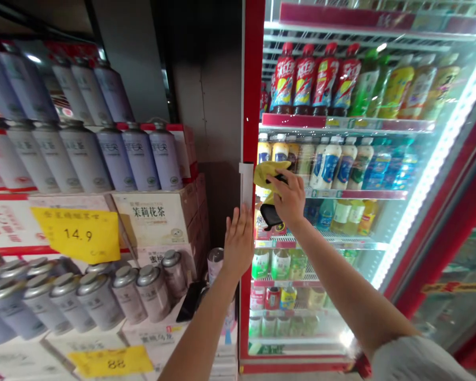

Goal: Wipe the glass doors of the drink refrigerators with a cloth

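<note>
At the drinks fridge in a shop aisle, the R hand (pixel 288 201) is up in front of the glass, fingers curled & bunched, pinching a yellow cloth (pixel 268 177) w/ a black object (pixel 270 216) against it. Can't tell what the black thing is; its lower end hangs below the palm. The cloth sits at about the level of the 2nd shelf of bottles, its top edge folded over the fingers.

The L hand (pixel 238 241) is raised flat, fingers spread & pointing up, right beside the red door frame (pixel 253 106) and just under a white bracket (pixel 246 182). Can't tell if the palm is touching the frame.

Behind the glass, red-labelled bottles (pixel 304 79) stand on the top shelf, w/ milky drink bottles (pixel 333 165) on the shelf below. A white LED strip (pixel 432 169) runs down the fridge's far side.

To the left, stacked tea tins (pixel 140 156) & cartons (pixel 152 219) fill the shelves, w/ a yellow price tag (pixel 77 234) reading 14.9. A black phone (pixel 188 301) lies beside the lower tins (pixel 98 301).
</note>
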`<state>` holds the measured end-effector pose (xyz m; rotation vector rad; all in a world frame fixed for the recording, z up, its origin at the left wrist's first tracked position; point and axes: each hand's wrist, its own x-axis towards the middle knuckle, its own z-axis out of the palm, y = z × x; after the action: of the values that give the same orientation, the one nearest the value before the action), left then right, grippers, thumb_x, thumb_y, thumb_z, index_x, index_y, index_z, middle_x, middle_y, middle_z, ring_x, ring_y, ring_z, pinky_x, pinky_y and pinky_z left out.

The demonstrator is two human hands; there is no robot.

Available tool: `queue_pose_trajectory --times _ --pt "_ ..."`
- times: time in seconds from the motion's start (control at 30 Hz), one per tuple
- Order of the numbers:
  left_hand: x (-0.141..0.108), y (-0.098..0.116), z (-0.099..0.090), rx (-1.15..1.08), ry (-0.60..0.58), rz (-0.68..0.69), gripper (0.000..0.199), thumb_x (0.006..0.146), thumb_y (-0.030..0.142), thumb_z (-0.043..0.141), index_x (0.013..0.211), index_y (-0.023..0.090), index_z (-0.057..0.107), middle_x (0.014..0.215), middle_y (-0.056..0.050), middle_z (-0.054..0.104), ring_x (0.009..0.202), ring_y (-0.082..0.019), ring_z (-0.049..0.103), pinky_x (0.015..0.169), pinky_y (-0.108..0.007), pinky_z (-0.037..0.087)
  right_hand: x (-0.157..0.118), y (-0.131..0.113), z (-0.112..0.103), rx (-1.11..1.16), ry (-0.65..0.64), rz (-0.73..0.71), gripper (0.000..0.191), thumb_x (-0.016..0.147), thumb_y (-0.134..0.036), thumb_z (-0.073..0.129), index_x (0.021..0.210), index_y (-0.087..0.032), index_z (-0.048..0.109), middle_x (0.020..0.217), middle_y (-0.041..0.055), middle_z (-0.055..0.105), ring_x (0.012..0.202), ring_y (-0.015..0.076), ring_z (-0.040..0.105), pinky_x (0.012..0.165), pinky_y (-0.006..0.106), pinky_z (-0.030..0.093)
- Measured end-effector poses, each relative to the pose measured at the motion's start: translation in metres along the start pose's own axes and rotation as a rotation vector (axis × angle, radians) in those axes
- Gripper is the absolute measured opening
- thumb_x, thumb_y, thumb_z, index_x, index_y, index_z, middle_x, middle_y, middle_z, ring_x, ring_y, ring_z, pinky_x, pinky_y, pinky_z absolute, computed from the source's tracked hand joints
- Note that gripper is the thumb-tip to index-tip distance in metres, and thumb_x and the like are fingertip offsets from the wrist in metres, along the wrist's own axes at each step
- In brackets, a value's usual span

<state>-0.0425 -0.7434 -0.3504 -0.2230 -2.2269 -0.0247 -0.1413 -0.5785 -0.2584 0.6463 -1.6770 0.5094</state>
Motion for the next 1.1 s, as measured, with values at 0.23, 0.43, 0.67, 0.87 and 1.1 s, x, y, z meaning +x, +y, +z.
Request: queue_pose_trajectory --times 0.23,0.43,0.67,0.87,1.1 --pt "0.019 -0.011 -0.007 0.06 0.008 0.026 0.071 0.097 0.011 0.034 0.164 0.015 0.01 0.17 -0.009 0.024 0.159 -0.026 0.014 0.13 -0.052 0.018 0.017 0.001 0.042 -0.12 -0.157 -0.161 0.047 0.102 -0.018 0.046 0.146 -0.031 0.056 0.157 0.0042 0.05 0.145 0.0282 0.037 0.122 0.056 0.023" --pt "-0.025 -0.023 0.011 0.081 -0.058 0.08 0.072 0.096 0.009 0.037 0.164 0.016 0.013 0.168 -0.008 0.028 0.159 -0.026 0.017 0.13 -0.054 0.017 -0.073 0.004 0.062 -0.104 -0.151 -0.25 0.043 0.1 -0.025 0.054 0.143 -0.031 0.058 0.154 0.0039 0.054 0.143 0.0266 0.042 0.126 0.052 0.02" --pt "-0.076 -0.028 0.033 0.092 -0.136 0.112 0.068 0.097 0.008 0.036 0.163 0.014 0.02 0.165 -0.01 0.035 0.158 -0.027 0.02 0.129 -0.056 0.016 -0.167 -0.01 0.074 -0.093 -0.222 -0.225 0.045 0.098 -0.032 0.06 0.143 -0.038 0.058 0.152 0.0028 0.057 0.137 0.0268 0.047 0.127 0.054 0.013" --pt "-0.107 -0.025 0.044 0.096 -0.208 0.108 0.069 0.096 0.006 0.036 0.163 0.014 0.02 0.163 -0.01 0.038 0.157 -0.026 0.022 0.129 -0.056 0.017 -0.256 -0.018 0.08 -0.008 -0.418 -0.243 0.054 0.094 -0.044 0.066 0.146 -0.036 0.055 0.15 0.0062 0.059 0.135 0.0301 0.048 0.127 0.059 0.009" --pt "-0.126 -0.024 0.044 0.136 -0.207 0.107 0.067 0.095 0.005 0.036 0.161 0.014 0.027 0.164 -0.01 0.037 0.158 -0.025 0.019 0.13 -0.054 0.018 -0.303 0.011 0.069 0.113 -0.51 -0.559 0.053 0.097 -0.019 0.063 0.145 -0.039 0.055 0.15 -0.0032 0.059 0.136 0.0186 0.052 0.126 0.044 0.026"
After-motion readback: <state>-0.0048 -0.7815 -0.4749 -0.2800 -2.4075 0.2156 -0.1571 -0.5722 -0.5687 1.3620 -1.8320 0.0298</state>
